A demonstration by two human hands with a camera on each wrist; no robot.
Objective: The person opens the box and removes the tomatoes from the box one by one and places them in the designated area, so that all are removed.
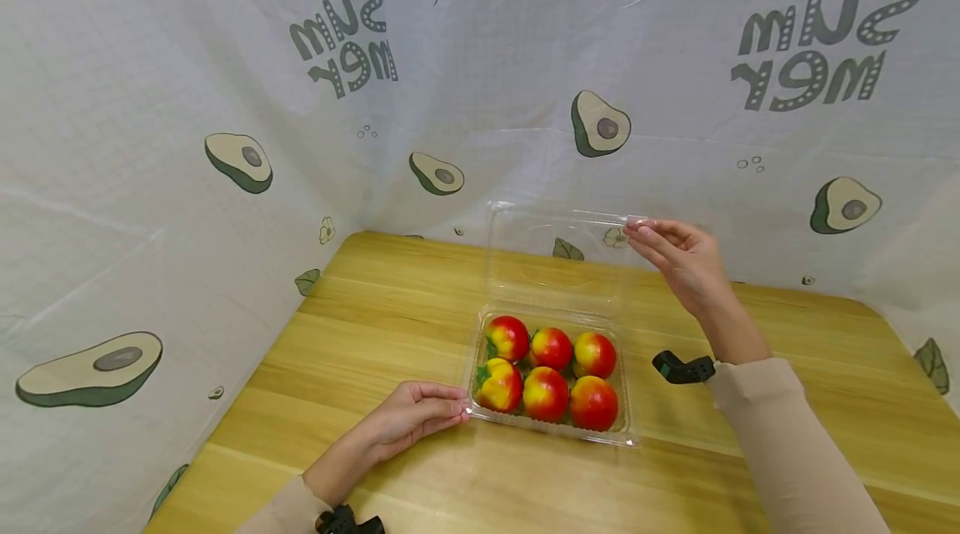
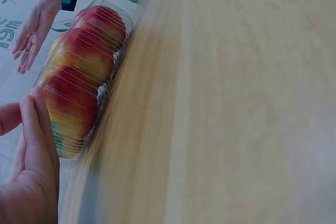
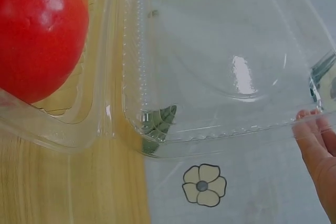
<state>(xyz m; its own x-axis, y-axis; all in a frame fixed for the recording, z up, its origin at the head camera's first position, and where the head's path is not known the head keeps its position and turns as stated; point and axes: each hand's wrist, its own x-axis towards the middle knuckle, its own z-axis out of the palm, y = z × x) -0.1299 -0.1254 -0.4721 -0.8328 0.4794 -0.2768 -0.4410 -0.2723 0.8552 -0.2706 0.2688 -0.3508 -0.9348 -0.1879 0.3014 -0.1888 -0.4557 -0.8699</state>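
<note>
A clear plastic clamshell box [image 1: 551, 427] sits on the table with its lid [image 1: 532, 271] raised upright at the back. Inside lie several round red-and-yellow fruits [image 1: 546, 394] in two rows; green leafy bits show on those at the left. My left hand [image 1: 420, 419] pinches the box's near left corner between thumb and fingers. At the lid's upper right corner, my right hand [image 1: 690, 267] pinches the edge with its fingertips. The right wrist view shows the see-through lid [image 3: 210, 77] beside a red fruit [image 3: 42, 35], the fingers at its far corner.
The wooden table [image 1: 375, 301] runs back to a white cloth [image 1: 495, 101] printed with avocados and lettering, which hangs behind and along the left. Black devices [image 1: 682, 367] are worn at both wrists.
</note>
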